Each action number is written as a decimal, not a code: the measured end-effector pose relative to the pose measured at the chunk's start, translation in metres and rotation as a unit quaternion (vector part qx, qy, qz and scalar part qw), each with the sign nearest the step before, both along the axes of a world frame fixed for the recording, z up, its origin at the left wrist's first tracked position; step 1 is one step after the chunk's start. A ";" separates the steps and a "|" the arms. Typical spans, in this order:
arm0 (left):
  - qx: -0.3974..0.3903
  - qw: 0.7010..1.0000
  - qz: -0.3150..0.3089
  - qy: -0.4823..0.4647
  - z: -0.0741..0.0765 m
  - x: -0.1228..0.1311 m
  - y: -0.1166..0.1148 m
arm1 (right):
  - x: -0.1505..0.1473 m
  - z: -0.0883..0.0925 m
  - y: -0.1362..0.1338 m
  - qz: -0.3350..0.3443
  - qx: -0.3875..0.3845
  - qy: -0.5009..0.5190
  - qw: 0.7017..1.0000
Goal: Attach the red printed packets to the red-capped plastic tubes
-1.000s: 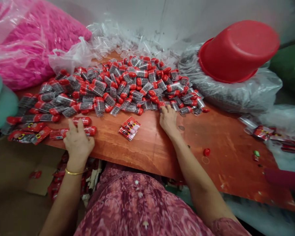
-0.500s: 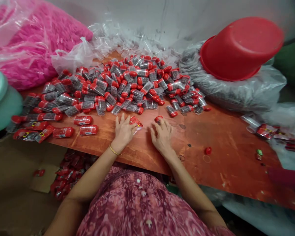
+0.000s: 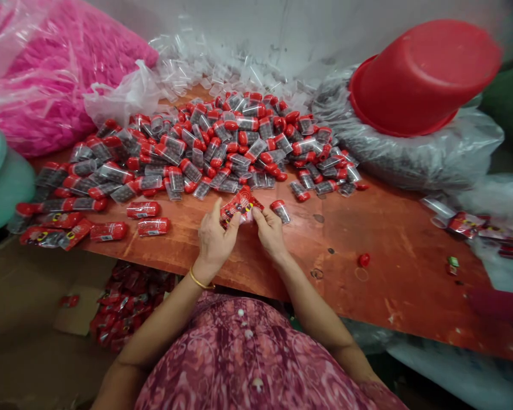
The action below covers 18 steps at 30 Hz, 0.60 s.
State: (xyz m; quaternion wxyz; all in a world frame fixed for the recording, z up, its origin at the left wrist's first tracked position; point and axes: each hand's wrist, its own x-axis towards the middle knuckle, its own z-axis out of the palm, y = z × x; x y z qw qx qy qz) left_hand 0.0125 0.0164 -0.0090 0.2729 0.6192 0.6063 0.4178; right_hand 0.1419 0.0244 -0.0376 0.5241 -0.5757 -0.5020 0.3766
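Both of my hands grip a red printed plastic wrapper (image 3: 242,204) above the near part of the table. My left hand (image 3: 217,234) pinches its left side between thumb and fingers, a gold bangle on the wrist. On the other side, my right hand (image 3: 270,230) has its thumb and fingers closed on the wrapper's right edge. Just beyond the right hand lies a clear tube with a red cap and dark contents (image 3: 280,211). A big heap of similar red-capped tubes (image 3: 214,145) spreads behind the hands.
Red wrapped tubes (image 3: 154,226) lie left of my hands. A pink-filled bag (image 3: 68,74) and a teal tub (image 3: 4,176) stand left. At right, an upturned red bucket (image 3: 427,74) rests on a filled plastic bag (image 3: 410,156). A red cap (image 3: 364,259) lies on the table (image 3: 393,296).
My right hand has let go of the red-capped tube, leaving it on the table, and moved left onto the wrapper. The wrapper is now raised and spread between both hands.
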 end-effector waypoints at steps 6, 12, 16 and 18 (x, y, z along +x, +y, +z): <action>-0.239 0.908 -0.047 -0.341 0.010 0.011 0.002 | -0.010 0.002 -0.012 -0.025 0.052 -0.053 0.997; -0.263 0.878 0.010 -0.400 0.006 0.012 0.009 | 0.008 0.006 -0.014 0.042 0.065 -0.206 0.976; -0.263 0.868 0.012 -0.422 0.005 0.007 0.012 | 0.054 0.005 -0.008 -0.060 0.010 -0.450 0.891; -0.278 0.859 0.012 -0.430 0.006 0.006 0.013 | 0.072 0.001 -0.007 -0.053 -0.025 -0.499 0.864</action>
